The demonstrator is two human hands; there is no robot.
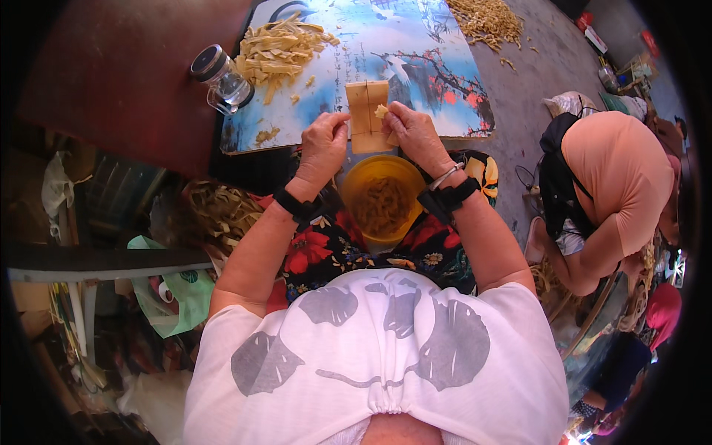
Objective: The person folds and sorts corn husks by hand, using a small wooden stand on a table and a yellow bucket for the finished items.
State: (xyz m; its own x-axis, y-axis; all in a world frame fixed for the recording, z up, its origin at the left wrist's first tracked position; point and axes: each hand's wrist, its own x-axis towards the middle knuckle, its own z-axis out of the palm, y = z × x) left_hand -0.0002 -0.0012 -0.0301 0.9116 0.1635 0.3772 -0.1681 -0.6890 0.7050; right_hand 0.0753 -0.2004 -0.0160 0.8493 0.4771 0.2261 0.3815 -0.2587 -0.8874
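Note:
My left hand (323, 142) and my right hand (412, 132) both press on a tan rectangular block (366, 115) lying at the near edge of a board covered with a blue painted picture (415, 59). The fingers of the right hand also pinch a small pale piece (381, 111) against the block. Below the hands, on my lap, stands a yellow bowl (382, 199) holding several tan strips. Both wrists wear black bands.
A pile of pale strips (278, 52) lies on the far left of the board beside a glass jar with a black lid (220, 79). More strips (486, 21) lie heaped on the ground beyond. A person in an orange top (615, 185) bends over at right.

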